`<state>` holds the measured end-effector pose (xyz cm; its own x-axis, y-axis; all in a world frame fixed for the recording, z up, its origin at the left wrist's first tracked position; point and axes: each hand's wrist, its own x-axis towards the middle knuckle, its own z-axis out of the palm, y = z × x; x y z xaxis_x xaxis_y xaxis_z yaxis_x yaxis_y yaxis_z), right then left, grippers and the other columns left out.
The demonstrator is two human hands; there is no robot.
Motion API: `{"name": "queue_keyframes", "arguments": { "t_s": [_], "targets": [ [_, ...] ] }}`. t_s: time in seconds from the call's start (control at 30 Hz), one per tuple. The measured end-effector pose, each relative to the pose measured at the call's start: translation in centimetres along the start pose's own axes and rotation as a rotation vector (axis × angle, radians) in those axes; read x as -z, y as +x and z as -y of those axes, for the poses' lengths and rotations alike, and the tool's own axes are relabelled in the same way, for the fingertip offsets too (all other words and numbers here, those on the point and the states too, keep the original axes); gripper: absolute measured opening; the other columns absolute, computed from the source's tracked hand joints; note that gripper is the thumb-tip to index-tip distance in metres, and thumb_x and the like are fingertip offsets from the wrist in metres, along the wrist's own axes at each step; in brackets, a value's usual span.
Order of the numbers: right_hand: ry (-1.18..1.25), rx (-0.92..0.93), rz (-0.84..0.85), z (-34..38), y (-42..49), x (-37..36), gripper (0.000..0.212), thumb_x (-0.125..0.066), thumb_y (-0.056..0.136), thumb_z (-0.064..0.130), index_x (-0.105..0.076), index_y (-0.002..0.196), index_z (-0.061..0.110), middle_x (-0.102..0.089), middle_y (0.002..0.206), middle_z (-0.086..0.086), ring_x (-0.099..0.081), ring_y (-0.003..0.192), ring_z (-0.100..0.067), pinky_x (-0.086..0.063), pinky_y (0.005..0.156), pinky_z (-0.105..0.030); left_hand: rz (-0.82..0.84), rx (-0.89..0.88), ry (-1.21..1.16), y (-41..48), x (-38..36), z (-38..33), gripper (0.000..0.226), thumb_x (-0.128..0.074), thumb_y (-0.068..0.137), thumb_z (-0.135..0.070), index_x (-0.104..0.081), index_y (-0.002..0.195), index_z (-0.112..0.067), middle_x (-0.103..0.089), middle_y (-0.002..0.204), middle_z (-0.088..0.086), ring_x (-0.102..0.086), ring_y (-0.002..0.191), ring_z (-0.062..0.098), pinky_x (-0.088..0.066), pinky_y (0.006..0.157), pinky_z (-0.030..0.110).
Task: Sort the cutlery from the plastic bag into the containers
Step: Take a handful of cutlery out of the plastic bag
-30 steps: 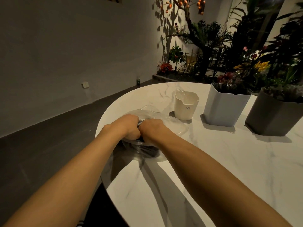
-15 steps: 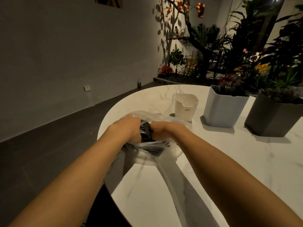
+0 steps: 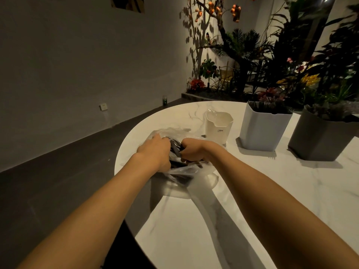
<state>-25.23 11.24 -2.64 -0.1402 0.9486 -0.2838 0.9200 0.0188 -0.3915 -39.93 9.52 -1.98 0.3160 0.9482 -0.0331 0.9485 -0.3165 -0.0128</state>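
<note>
Two bare forearms reach out over the white marble table (image 3: 272, 200), which has grey veins. Near its left edge lies the clear plastic bag (image 3: 182, 171), crumpled, with its mouth open. The left hand (image 3: 155, 150) has its fingers curled over the left side of the mouth, gripping the plastic. The right hand (image 3: 192, 150) is balled tight on the right side; it grips the bag there, though I can't tell whether it has handles in its grasp too. Between the two hands the dark cutlery (image 3: 175, 147) shows, all of it inside the bag.

Just beyond the bag stands a small cream cup (image 3: 219, 127) with "CRBW" printed in small dark letters on its front. Right of it is a taller white container (image 3: 262, 131) with dark pieces sticking up inside, then a grey container (image 3: 320, 140).

Past the table are lit plants (image 3: 252, 55), a branch with orange fruit, a wall socket (image 3: 103, 107) and a small green bottle (image 3: 165, 100) on the floor; its label is too small to read.
</note>
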Motion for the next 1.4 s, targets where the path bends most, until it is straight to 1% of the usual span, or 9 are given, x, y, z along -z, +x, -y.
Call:
{"name": "queue_keyframes", "arguments": {
  "t_s": [0.17, 0.3, 0.47, 0.6, 0.8, 0.97, 1.07, 1.27, 1.4],
  "targets": [
    [-0.013, -0.033, -0.01, 0.0, 0.2, 0.3, 0.023, -0.044, 0.097, 0.004, -0.051, 0.076, 0.011, -0.059, 0.086, -0.011, -0.051, 0.065, -0.019, -0.043, 0.056, -0.029, -0.151, -0.04, -0.041, -0.9, -0.2, -1.0, 0.056, -0.075, 0.087, -0.025, -0.05, 0.137, -0.017, -0.038, 0.144, 0.012, -0.054, 0.113, 0.029, -0.046, 0.079, 0.032],
    [-0.076, -0.041, 0.011, 0.0, 0.2, 0.2, 0.027, -0.043, 0.097, 0.002, -0.048, 0.073, 0.012, -0.056, 0.081, -0.009, -0.046, 0.057, -0.016, -0.04, 0.043, -0.022, -0.113, -0.091, -0.151, -1.7, -0.2, -2.2, 0.018, -0.066, 0.09, -0.033, -0.061, 0.102, -0.02, -0.058, 0.095, 0.0, -0.054, 0.074, 0.016, -0.04, 0.058, 0.027],
    [-0.038, -0.067, 0.025, -0.7, 0.1, 0.1, 0.008, -0.054, 0.093, 0.007, -0.06, 0.088, 0.009, -0.064, 0.086, -0.01, -0.059, 0.071, -0.025, -0.047, 0.051, -0.026, 0.165, -0.138, -0.135, -2.1, 0.0, -3.4, 0.04, -0.049, 0.097, -0.058, -0.058, 0.095, -0.019, -0.06, 0.091, 0.002, -0.06, 0.086, 0.023, -0.049, 0.073, 0.036],
    [-0.032, -0.081, 0.024, -0.8, 0.2, 0.0, 0.012, -0.051, 0.093, 0.005, -0.063, 0.095, 0.003, -0.062, 0.088, -0.011, -0.056, 0.079, -0.026, -0.043, 0.055, -0.027, 0.276, -0.186, -0.117, -2.6, 0.1, -4.1, 0.05, -0.031, 0.104, -0.056, -0.056, 0.083, -0.018, -0.06, 0.09, 0.006, -0.058, 0.092, 0.027, -0.047, 0.082, 0.038],
    [0.006, -0.098, 0.006, -0.5, -0.1, 0.2, 0.027, -0.046, 0.094, 0.005, -0.063, 0.114, 0.0, -0.061, 0.098, -0.013, -0.055, 0.085, -0.027, -0.045, 0.067, -0.031, 0.389, -0.339, -0.142, -3.3, -0.2, -5.5, 0.044, -0.03, 0.106, -0.055, -0.054, 0.109, -0.018, -0.052, 0.104, 0.004, -0.051, 0.097, 0.026, -0.043, 0.088, 0.04],
    [0.036, -0.123, 0.01, -0.4, -0.6, 0.2, 0.031, -0.046, 0.091, 0.002, -0.062, 0.117, -0.003, -0.061, 0.099, -0.015, -0.056, 0.085, -0.027, -0.046, 0.068, -0.032, 0.329, -0.319, -0.002, -3.5, -0.9, -6.0, 0.044, -0.033, 0.108, -0.044, -0.051, 0.136, -0.015, -0.051, 0.122, 0.012, -0.051, 0.107, 0.031, -0.046, 0.097, 0.047],
    [0.048, -0.118, -0.007, 0.0, -0.8, 0.6, 0.029, -0.045, 0.091, 0.001, -0.061, 0.115, -0.001, -0.059, 0.092, -0.013, -0.056, 0.085, -0.027, -0.047, 0.068, -0.032, 0.297, -0.295, 0.057, -3.7, -1.2, -6.4, 0.041, -0.033, 0.108, -0.041, -0.05, 0.137, -0.017, -0.052, 0.122, 0.013, -0.052, 0.102, 0.032, -0.049, 0.094, 0.048],
    [0.118, -0.102, -0.051, 0.7, -0.9, 1.0, 0.013, -0.043, 0.096, 0.001, -0.055, 0.099, 0.005, -0.062, 0.09, -0.013, -0.059, 0.072, -0.023, -0.051, 0.066, -0.033, 0.271, -0.259, 0.203, -3.5, -2.1, -7.8, 0.049, -0.032, 0.109, -0.037, -0.028, 0.157, -0.028, -0.045, 0.149, 0.014, -0.045, 0.13, 0.037, -0.039, 0.103, 0.046],
    [0.209, -0.107, -0.059, 1.2, -0.9, 1.4, 0.015, -0.039, 0.095, 0.0, -0.053, 0.1, 0.004, -0.059, 0.095, -0.016, -0.055, 0.082, -0.025, -0.05, 0.075, -0.036, 0.279, -0.315, 0.296, -3.7, -2.9, -8.8, 0.057, -0.033, 0.107, -0.038, -0.015, 0.161, -0.03, -0.027, 0.163, 0.017, -0.035, 0.144, 0.041, -0.032, 0.112, 0.051]
  ]
}}
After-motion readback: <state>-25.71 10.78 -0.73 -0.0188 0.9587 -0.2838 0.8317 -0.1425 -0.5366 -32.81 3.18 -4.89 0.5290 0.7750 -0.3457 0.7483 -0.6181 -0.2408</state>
